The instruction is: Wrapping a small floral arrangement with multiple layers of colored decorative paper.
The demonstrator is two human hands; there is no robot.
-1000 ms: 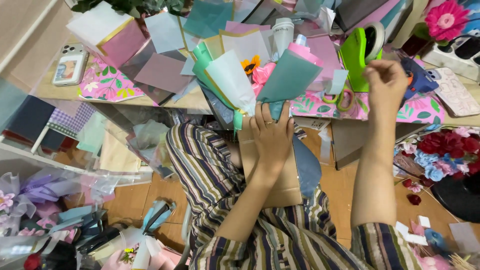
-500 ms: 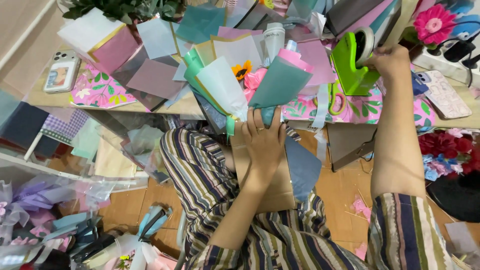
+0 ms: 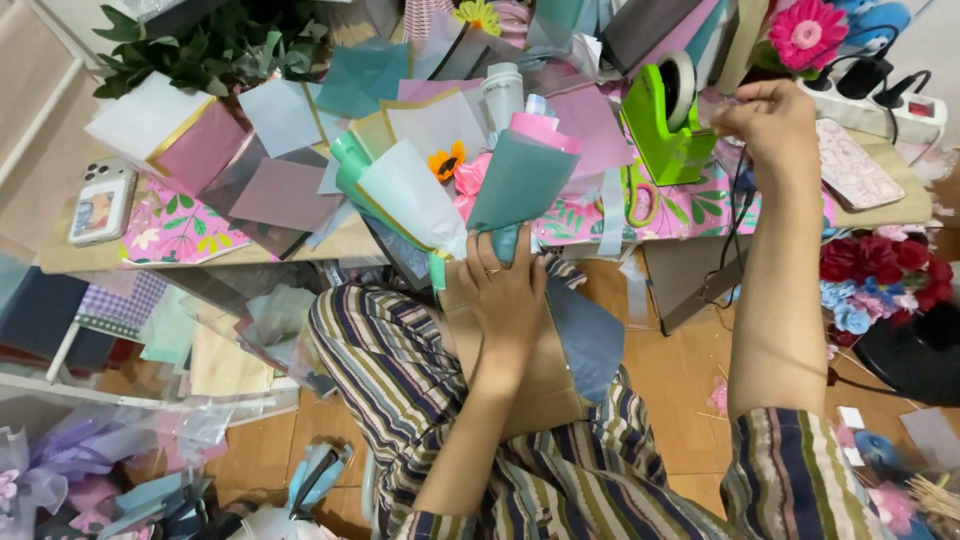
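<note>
1. Bouquet (image 3: 470, 200): layered wrapping sheets, matte teal, white, mint and pink, folded into stiff cones that fan upward; a small orange flower shows between the layers. It stands upright at the near edge of the table (image 3: 880, 205), its gathered base over the person's lap.
2. Left hand (image 3: 507, 290): fingers closed round the bouquet's narrow base, a ring on one finger; a tan kraft-paper sheet (image 3: 520, 370) and a grey-blue sheet lie beneath the wrist on striped trousers.
3. Right hand (image 3: 770, 120): raised, fingers pinched together just beside the tape dispenser (image 3: 668, 125); it seems to grip a strip of clear tape, though the strip is too faint to confirm.
4. Tape dispenser: glossy bright green plastic, blocky, with a pale roll on top; it stands on the table right of the bouquet.
5. Scissors (image 3: 637, 195): green-handled loops, lying flat on floral pink paper in front of the dispenser.
6. Loose paper squares (image 3: 280, 190): flat, mauve, grey and pale blue, overlapping at table left; a phone (image 3: 100, 205) lies beside them.
7. Change from half a second ago: the right hand has drawn slightly away from the roll toward the right; the left hand keeps its grip and the bouquet stays in place.
</note>
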